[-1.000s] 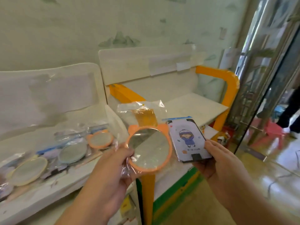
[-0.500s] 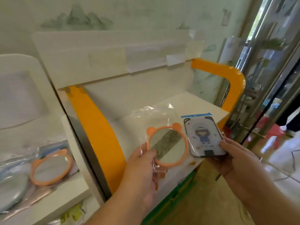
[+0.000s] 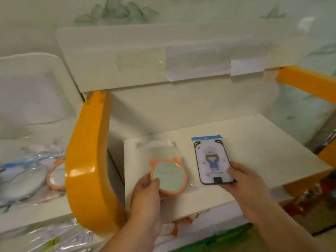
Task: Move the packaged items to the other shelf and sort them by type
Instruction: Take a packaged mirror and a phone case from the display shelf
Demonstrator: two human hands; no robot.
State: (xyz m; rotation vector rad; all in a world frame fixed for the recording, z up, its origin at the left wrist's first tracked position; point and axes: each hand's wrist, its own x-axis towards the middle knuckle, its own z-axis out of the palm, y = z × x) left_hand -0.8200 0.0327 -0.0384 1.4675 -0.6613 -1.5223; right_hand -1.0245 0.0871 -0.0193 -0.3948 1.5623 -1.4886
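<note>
on the shelf [image 3: 254, 142], mirror [image 3: 168, 176] and card [image 3: 212, 160] in hand.

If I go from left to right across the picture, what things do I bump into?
Pile of wrapped mirrors → orange shelf post → left hand → orange eared mirror → cartoon-girl package → right hand.

A single head-worn wide-angle view looks forward and steeply down, close over a white shelf [image 3: 254, 142]. An orange post [image 3: 87, 160] stands left of it, a wall behind. Both forearms reach in from the bottom edge. Straight lines bow near the edges.
</note>
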